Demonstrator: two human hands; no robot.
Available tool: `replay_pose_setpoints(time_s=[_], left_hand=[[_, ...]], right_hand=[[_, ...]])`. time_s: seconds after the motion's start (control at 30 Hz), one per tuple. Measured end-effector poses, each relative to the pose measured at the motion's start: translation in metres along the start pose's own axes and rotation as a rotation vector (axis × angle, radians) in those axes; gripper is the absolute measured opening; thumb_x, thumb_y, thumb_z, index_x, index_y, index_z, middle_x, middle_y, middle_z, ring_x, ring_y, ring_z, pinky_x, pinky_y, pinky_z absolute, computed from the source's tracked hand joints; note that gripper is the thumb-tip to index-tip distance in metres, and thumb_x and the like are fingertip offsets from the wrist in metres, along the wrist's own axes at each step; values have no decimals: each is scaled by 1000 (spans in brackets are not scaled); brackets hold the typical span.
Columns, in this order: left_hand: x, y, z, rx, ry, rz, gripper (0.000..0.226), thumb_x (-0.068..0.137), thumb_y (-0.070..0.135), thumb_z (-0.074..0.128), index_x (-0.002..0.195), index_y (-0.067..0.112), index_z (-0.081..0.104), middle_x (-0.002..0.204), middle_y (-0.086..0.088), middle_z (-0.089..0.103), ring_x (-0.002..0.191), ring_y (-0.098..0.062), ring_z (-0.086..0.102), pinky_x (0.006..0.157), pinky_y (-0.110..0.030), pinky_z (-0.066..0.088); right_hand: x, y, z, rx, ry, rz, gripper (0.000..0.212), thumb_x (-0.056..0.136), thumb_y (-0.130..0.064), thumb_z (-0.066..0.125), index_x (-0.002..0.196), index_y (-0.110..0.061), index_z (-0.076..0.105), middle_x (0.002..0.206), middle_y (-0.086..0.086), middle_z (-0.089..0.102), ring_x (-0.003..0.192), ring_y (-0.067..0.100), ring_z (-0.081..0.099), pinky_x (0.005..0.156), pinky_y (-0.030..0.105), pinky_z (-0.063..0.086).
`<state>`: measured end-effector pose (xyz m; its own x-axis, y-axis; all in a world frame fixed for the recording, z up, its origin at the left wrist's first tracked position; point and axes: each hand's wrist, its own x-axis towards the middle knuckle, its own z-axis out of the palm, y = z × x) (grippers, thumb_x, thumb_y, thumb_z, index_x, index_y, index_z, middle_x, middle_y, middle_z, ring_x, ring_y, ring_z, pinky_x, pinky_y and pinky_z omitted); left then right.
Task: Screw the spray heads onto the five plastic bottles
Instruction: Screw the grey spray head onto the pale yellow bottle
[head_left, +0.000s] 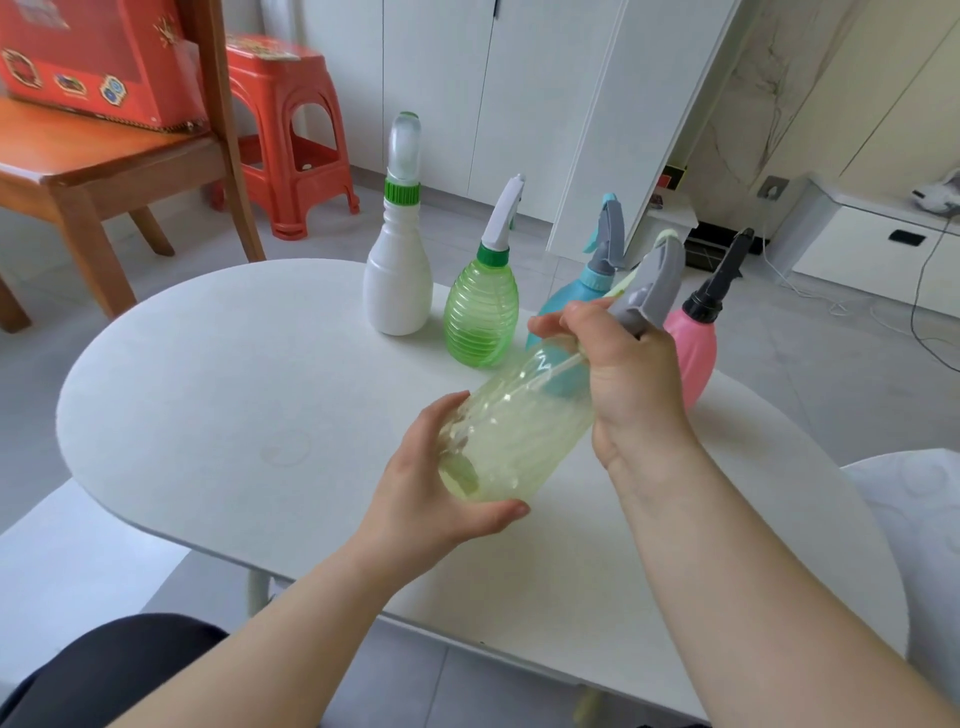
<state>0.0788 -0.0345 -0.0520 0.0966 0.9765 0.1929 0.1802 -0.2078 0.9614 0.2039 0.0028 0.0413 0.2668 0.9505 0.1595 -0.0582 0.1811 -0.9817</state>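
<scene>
- L hand (431, 499) cups the base of the pale yellow bottle (519, 431), thumb + fingers curled round it.
- The bottle is up off the white table (208, 389), tilted, neck pointing away and to my right.
- R hand (628, 384) is wrapped round the bottom of the grey spray head (654, 286) where it meets the neck. The trigger part sticks out past my knuckles.
- Dip tube (550, 370) shows thru the clear wall, so the head is seated in the neck.
- The collar is hidden under my fingers, so I can't tell how far the thread has run down.
- Four others stand in a row at the far side: white bottle (397, 280), green ribbed bottle (480, 322), blue bottle (566, 296), pink bottle (693, 353).
- Each has a head on top. The blue one is partly behind my R hand. Whether they're tight, can't tell.
- Step, as I read it: no. 5, prob the last, twisting the head on.
- Next move: R hand turns the collar while L hand holds the body against the twist.
- Needs a regrip or two, w/ the head kept square to the neck so the thread doesn't cross.
- The body looks thin, so go easy on the squeeze.
- Once snug, stand it w/ the rest.
</scene>
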Motion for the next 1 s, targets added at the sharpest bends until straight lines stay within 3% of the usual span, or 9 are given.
replay_pose_setpoints(time_s=[0.1,0.17,0.23,0.37,0.67,0.77,0.83,0.9,1.0], left_hand=[[6,10,-10,-431,-39,-197,72,51,27,79,113,36,44,105,11,56,85,6,61,70,-15,53],[9,12,-16,-814,-150,-435,60,57,55,54,112,30,54,102,2,63,85,-15,66,65,-37,59],[8,11,-20,-990,-270,-586,63,59,62,44,104,23,61,99,-8,68,83,-27,67,58,-42,59],[8,8,-21,-1021,-288,-658,62,58,58,47,102,14,57,88,-13,69,76,-29,67,49,-33,56],[9,5,-12,-975,-102,-436,46,55,42,60,96,21,57,89,-8,63,59,-20,67,44,-31,55],[9,6,-13,-913,-36,-316,60,37,44,74,92,24,62,87,-3,66,65,-19,68,46,-32,55],[9,8,-15,-858,4,-250,86,25,51,80,102,20,61,91,-3,66,70,-20,67,47,-33,55],[9,8,-17,-800,47,-217,94,36,44,73,120,11,48,102,-9,59,76,-23,65,50,-36,55],[9,4,-17,-782,99,-201,82,43,43,62,118,11,46,101,-7,59,85,-31,61,65,-41,50]], right_hand=[[2,-5,-3,128,-79,-49,9,64,-18,56,58,-20,50,50,-6,67,61,8,65,89,38,49],[3,-7,-4,207,-200,-73,11,68,-15,55,60,-20,49,52,-4,68,63,10,67,78,30,53],[3,-9,-5,227,-327,-67,11,70,-15,54,61,-21,52,58,-3,71,66,12,68,69,24,53],[6,-17,-7,134,-533,-19,13,71,-18,56,63,-24,65,72,-5,74,73,12,66,71,27,53],[3,-2,10,186,-78,-35,5,60,-13,54,58,-11,49,47,-3,65,64,15,68,94,40,48],[4,-2,13,274,0,16,12,55,-10,53,44,-15,52,43,-2,63,58,15,66,85,36,51],[5,-2,15,294,18,40,9,55,-9,52,47,-12,50,42,-2,62,57,15,65,79,32,53],[6,0,16,308,35,66,13,61,-5,53,51,-10,48,42,-2,62,55,13,65,70,27,55],[5,4,15,330,101,121,25,71,1,49,50,-11,46,42,-2,62,52,10,63,58,20,54]])
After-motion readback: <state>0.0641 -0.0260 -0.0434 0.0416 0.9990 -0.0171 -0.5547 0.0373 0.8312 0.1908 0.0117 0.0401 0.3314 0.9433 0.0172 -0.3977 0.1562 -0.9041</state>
